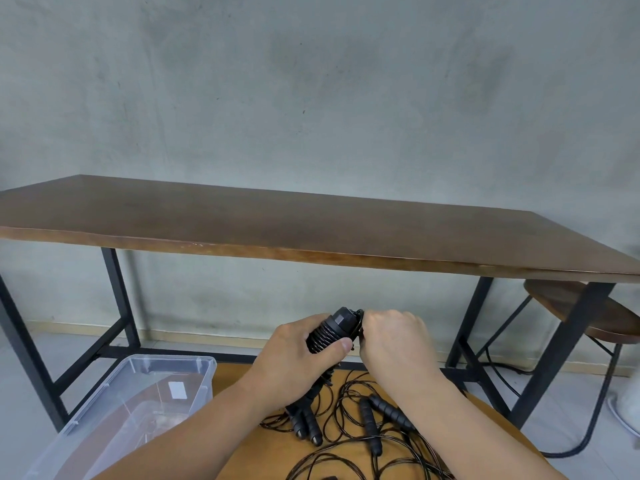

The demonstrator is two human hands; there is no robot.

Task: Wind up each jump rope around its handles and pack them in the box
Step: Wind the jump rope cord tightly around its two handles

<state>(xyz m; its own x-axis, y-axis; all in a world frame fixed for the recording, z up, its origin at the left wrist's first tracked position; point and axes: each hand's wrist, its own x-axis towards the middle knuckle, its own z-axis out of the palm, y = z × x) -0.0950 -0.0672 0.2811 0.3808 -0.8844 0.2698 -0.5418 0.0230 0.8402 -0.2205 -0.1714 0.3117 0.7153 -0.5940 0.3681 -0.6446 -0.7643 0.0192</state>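
Winding one rope (329, 332) right now: left hand (298, 355) is wrapped around the paired handles, thumb clamped across the coils, held in the air above the low surface (242, 441). Right hand (391, 337) is closed at the top end of the bundle, pinching what looks like the last bit of cord; the exact fingertip contact is hidden behind the hand.

Progress, as a judgement: early. The coils cover most of the visible handle, so this rope looks nearly wound, probably down to tucking the end. It's not in the box yet.

Left to do: loose ropes (349, 414) are tangled on the surface just below the hands, with at least four handles visible, two side by side at left and two more at right. Count is unclear since the cords overlap and run out of view. Untangling may slow things down.

Box (204, 367): clear plastic tub, lower left, lid off, just beside the surface. I can see no wound rope in it, only a white label and reflections.
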